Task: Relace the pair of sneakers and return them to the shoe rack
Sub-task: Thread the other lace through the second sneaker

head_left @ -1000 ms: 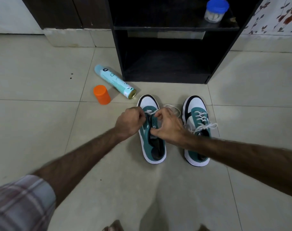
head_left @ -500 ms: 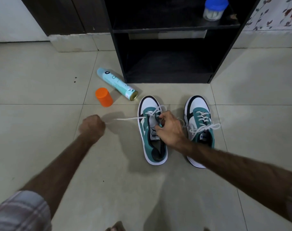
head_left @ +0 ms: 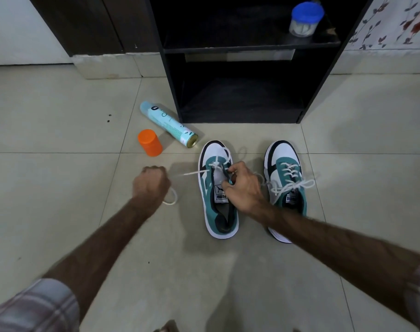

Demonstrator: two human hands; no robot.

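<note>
From the head view, two teal-and-white sneakers sit side by side on the tiled floor (head_left: 60, 116), toes pointing toward the black shoe rack (head_left: 324, 75) at twelve o'clock. The left sneaker (head_left: 217, 212) is only partly laced, near the toe; the right sneaker (head_left: 286, 178) is fully laced and tied in a bow.

The left hand (head_left: 151, 185) is curled into a fist around the white lace (head_left: 192, 173), which runs taut from the left sneaker's eyelets out to nine o'clock; a slack loop of it hangs below the fist, just over the tile. The right hand (head_left: 242, 185) rests over the left sneaker's tongue, its fingertips (head_left: 229, 169) pinching the lace at the eyelets (exactly which eyelet I cannot tell).

At ten o'clock from the left sneaker a pale blue spray can (head_left: 167, 123) lies on its side, its open end near the sneaker's toe but apart from it. Its orange cap (head_left: 150, 142) stands just beside it, well clear of the pulled lace.

The rack's lower shelf (head_left: 240, 109) opens straight ahead of both toes, its front edge near them, with bare tile between. On the upper shelf, toward its right end, stands a clear jar with a blue lid (head_left: 304, 19). To nine o'clock of the fist the floor is open tile.
</note>
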